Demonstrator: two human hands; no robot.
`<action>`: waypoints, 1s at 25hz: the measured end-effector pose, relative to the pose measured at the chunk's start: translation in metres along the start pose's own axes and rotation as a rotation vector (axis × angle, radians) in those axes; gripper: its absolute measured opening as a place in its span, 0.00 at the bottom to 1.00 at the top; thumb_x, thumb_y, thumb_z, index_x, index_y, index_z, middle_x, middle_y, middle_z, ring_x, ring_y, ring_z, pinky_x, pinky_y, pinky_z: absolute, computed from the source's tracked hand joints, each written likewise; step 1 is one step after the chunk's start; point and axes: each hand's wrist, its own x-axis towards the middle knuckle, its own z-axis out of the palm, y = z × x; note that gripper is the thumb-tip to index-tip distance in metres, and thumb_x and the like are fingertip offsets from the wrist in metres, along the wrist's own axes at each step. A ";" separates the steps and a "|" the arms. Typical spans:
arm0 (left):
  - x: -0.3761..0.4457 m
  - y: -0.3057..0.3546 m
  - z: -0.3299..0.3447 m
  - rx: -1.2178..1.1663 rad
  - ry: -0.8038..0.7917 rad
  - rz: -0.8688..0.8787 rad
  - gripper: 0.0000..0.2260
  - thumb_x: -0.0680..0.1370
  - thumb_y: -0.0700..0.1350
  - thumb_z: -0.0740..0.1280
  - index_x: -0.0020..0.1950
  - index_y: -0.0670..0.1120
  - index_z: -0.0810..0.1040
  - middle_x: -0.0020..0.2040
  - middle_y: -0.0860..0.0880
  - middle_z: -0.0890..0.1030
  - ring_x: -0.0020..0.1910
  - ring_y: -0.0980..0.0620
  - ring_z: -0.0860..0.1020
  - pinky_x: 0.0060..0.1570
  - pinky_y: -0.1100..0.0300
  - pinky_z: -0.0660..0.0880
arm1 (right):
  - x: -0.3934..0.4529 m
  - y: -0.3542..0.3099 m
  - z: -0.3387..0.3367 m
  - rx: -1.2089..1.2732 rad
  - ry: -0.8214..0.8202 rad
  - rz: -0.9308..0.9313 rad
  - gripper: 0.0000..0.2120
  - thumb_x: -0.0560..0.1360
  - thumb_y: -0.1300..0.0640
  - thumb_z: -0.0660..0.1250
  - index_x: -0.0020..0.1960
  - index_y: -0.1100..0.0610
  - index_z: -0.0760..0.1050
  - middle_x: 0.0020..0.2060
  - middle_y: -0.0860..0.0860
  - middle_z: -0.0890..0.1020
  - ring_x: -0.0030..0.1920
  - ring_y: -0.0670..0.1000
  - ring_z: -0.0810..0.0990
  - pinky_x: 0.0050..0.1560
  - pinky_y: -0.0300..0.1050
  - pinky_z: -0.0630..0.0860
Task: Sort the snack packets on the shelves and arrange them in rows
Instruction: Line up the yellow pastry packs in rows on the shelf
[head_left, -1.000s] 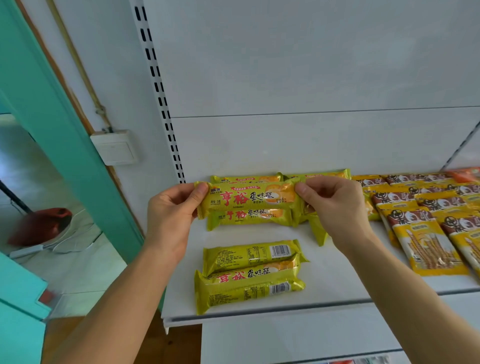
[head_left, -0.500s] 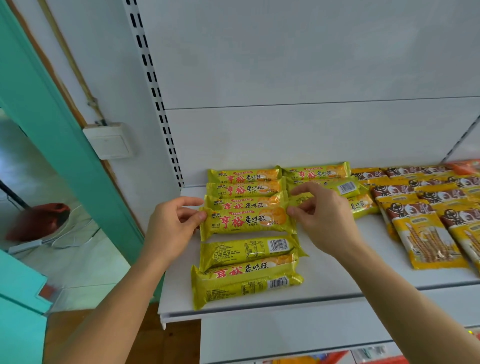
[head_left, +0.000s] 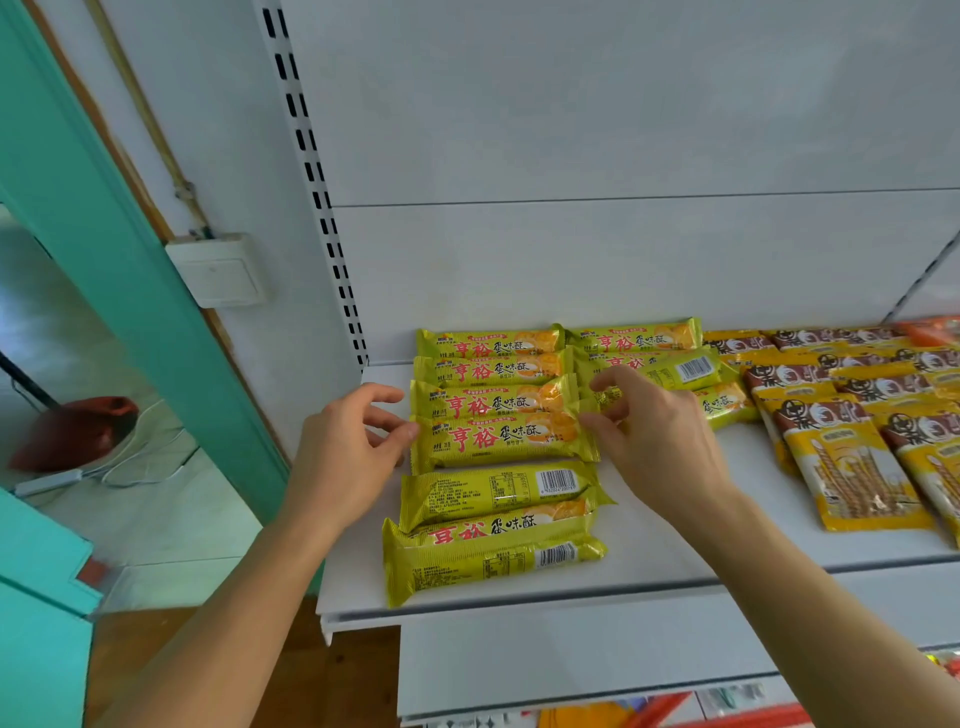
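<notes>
Fingers (head_left: 395, 431) of the left hand (head_left: 345, 457) are loosely spread, the tips touching the left end of a yellow-green biscuit packet (head_left: 501, 439) lying flat on the white shelf (head_left: 675, 561). Fingertips of the right hand (head_left: 660, 441), slightly apart and relaxed, touch its right end. Three matching packets (head_left: 491, 371) sit in a row behind it, and three more (head_left: 493, 530) overlap in front. Further packets (head_left: 649, 358) lie behind the right hand, with yellow stick-snack bags (head_left: 847, 467) to the right.

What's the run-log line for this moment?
step: row placement | packet: flat on shelf, label up | left hand: fingertips at its left end | right hand: at right end
</notes>
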 end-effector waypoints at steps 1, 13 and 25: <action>-0.004 0.002 -0.005 0.021 0.018 0.038 0.12 0.76 0.46 0.75 0.58 0.52 0.80 0.41 0.58 0.84 0.34 0.59 0.82 0.42 0.57 0.81 | -0.003 0.002 -0.004 0.005 0.009 -0.047 0.11 0.76 0.55 0.73 0.57 0.51 0.79 0.38 0.45 0.83 0.34 0.46 0.79 0.38 0.47 0.78; -0.033 -0.021 -0.032 0.003 -0.364 0.414 0.20 0.72 0.32 0.75 0.54 0.55 0.84 0.54 0.60 0.83 0.52 0.54 0.82 0.46 0.57 0.78 | -0.028 0.023 -0.019 0.073 -0.278 -0.338 0.16 0.69 0.62 0.79 0.51 0.46 0.81 0.40 0.28 0.77 0.41 0.39 0.78 0.39 0.30 0.70; -0.016 0.016 -0.019 -0.397 -0.049 0.117 0.04 0.77 0.43 0.71 0.44 0.44 0.83 0.32 0.50 0.82 0.31 0.57 0.77 0.35 0.67 0.73 | -0.002 -0.005 -0.019 0.742 0.041 0.165 0.07 0.78 0.61 0.71 0.42 0.58 0.82 0.27 0.51 0.74 0.30 0.51 0.68 0.32 0.43 0.66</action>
